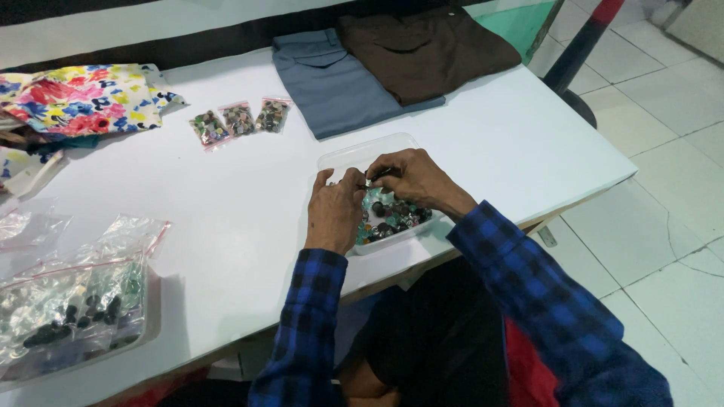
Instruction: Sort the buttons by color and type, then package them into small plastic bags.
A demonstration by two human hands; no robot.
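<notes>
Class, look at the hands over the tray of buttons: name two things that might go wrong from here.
1. The clear tray sits near the table edge; a nudge from the left hand might tip it and spill the buttons.
2. Both hands work above the tray; whatever small piece the right hand pinches may slip and get lost among them.

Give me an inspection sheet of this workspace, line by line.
Surface: white table, set on a tiled floor.
Job's things: clear plastic tray holding mixed buttons.
Clutter: three small bags of buttons; larger plastic bags at the near left; floral cloth; folded blue garment and brown garment.
Grippers: left hand and right hand meet over the tray, fingertips pinched together on something too small to tell.
Cables: nothing seen.
Surroundings: pole with a red section on a round base beside the table.
</notes>
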